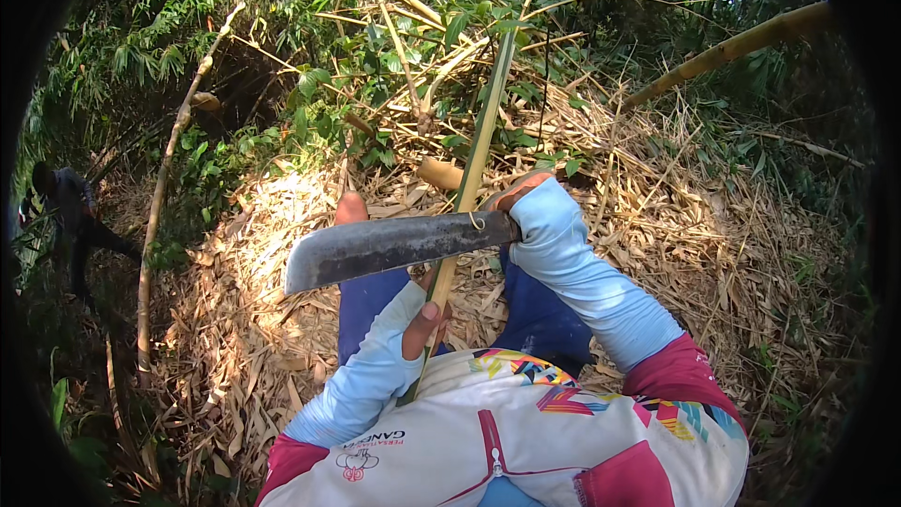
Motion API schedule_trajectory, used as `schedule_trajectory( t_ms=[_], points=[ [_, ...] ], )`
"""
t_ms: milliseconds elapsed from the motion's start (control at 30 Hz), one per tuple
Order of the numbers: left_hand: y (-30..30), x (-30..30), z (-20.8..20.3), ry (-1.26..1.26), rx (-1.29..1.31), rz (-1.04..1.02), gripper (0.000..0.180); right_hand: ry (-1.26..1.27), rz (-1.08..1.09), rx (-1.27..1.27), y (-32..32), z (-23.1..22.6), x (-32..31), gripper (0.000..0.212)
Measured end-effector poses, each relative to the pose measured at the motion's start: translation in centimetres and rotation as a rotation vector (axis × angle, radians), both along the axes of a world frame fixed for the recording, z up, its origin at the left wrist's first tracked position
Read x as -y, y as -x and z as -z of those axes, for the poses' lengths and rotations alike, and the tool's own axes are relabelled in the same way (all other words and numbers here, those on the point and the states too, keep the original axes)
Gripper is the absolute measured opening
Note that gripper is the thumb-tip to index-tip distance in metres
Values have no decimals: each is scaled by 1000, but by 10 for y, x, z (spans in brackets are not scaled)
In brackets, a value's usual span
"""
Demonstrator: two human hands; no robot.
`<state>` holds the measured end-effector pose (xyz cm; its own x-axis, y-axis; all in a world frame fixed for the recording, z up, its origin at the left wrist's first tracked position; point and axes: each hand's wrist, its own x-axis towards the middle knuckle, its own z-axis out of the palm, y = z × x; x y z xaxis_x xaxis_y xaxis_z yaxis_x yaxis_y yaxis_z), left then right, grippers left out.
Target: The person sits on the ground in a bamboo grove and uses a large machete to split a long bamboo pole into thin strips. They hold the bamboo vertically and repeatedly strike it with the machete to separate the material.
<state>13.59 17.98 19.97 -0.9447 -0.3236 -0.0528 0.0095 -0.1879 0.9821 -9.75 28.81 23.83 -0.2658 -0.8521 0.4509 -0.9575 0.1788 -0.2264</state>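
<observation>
My left hand (424, 330), in a pale blue sleeve, closes around the lower part of a long split bamboo strip (477, 152). The strip runs from my lap up and away between my legs, green along one edge and pale on its face. My right hand (518, 190) is shut on a machete, its grip mostly hidden by the hand and sleeve. The broad dark machete blade (385, 249) points left and lies across the strip, above my left hand. A thin pale curled shaving (478, 221) shows at the blade's upper edge, by the strip.
Dry bamboo leaves (657, 225) litter the ground around my blue-trousered legs (544, 310). Ahead lie a cut bamboo piece (439, 173) and a pile of stalks. A leaning pole (169, 169) stands left, a thick bamboo stem (732, 56) slants in right. Another person (70, 216) is at far left.
</observation>
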Motion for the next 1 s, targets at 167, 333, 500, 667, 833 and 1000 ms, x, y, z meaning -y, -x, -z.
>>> schedule_trajectory(
  t_ms=[167,333,500,667,833,1000],
  points=[
    [-1,-1,5,-27,27,-2,85,166,-93,-43,-23,6,-2,25],
    [-8,-3,8,44,62,-40,85,136,97,101,4,-2,-1,21],
    [-7,4,20,105,65,-2,86,92,78,175,14,11,-3,20],
    [-14,3,16,145,84,-1,82,245,19,-29,16,-8,-4,11],
    [-12,5,9,176,78,71,83,268,222,358,23,-9,-11,20],
    [-14,4,18,175,67,95,87,174,84,159,41,4,-16,20]
  ],
)
